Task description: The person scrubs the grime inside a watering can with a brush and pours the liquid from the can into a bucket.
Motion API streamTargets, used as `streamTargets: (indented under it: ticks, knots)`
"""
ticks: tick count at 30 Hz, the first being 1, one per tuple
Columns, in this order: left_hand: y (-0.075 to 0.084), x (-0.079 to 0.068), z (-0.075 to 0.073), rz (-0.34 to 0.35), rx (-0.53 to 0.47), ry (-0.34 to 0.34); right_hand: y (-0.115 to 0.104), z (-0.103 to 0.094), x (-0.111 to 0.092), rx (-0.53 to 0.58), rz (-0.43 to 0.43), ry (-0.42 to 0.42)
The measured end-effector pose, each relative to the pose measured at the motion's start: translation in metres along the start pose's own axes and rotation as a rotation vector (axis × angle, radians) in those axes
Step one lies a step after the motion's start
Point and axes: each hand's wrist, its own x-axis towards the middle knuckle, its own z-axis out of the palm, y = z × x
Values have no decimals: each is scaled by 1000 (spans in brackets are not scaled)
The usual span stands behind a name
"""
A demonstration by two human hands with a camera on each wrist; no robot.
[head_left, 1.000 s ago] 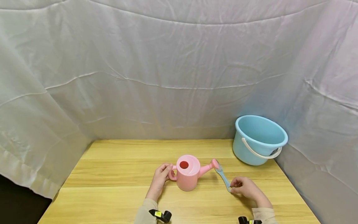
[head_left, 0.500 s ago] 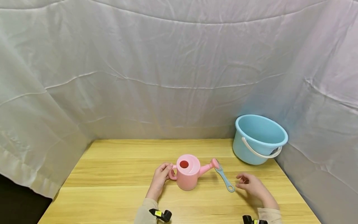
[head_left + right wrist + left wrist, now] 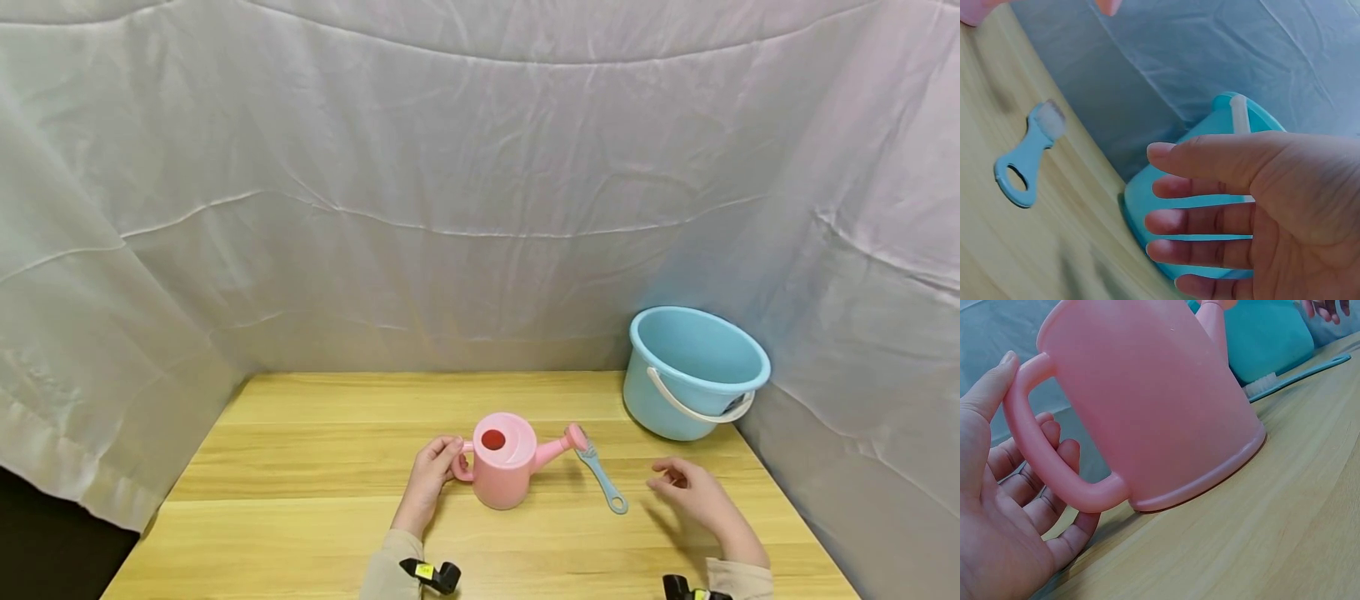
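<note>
A pink watering can [image 3: 504, 475] stands upright on the table. My left hand [image 3: 433, 477] holds its handle [image 3: 1025, 419], with the thumb against the outside and the fingers reaching round behind. To the right of the can lies a small blue brush [image 3: 602, 482], its white bristles [image 3: 1052, 120] near the can's sprinkler head [image 3: 576, 437]. Nothing is in my right hand [image 3: 697, 493], which hovers over the table to the right of the brush, fingers loosely bent and apart from it.
A blue bucket [image 3: 651, 408] with a white handle [image 3: 693, 415] stands in the back right corner of the wooden table [image 3: 315, 467]. Grey cloth [image 3: 480, 167] hangs behind and along both sides.
My right hand has let go of the brush's handle end and moved right, away from it. The brush lies on the table. My left hand and the watering can have stayed put.
</note>
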Motion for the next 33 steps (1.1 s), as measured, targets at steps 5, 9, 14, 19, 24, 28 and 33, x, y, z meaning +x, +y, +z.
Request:
streamTargets:
  ticks: [5,9,14,19,24,28,33]
  knots:
    - [0,0,0,9,4,6,-1,-8,-3,-32,18,26]
    - [-1,1,-1,12,19,1,1,-14,-5,-69,41,56]
    - [0,0,-1,8,30,-7,5,-19,-9,-88,83,91]
    - [-1,0,-1,16,23,-14,12,-26,-11,-94,113,132]
    - [-2,1,-1,18,15,-11,16,-31,-14,-71,108,190]
    - [-2,1,-2,16,18,-15,16,-34,-16,-42,100,232]
    - [-2,0,-2,20,16,-22,13,-36,-18,-30,93,340]
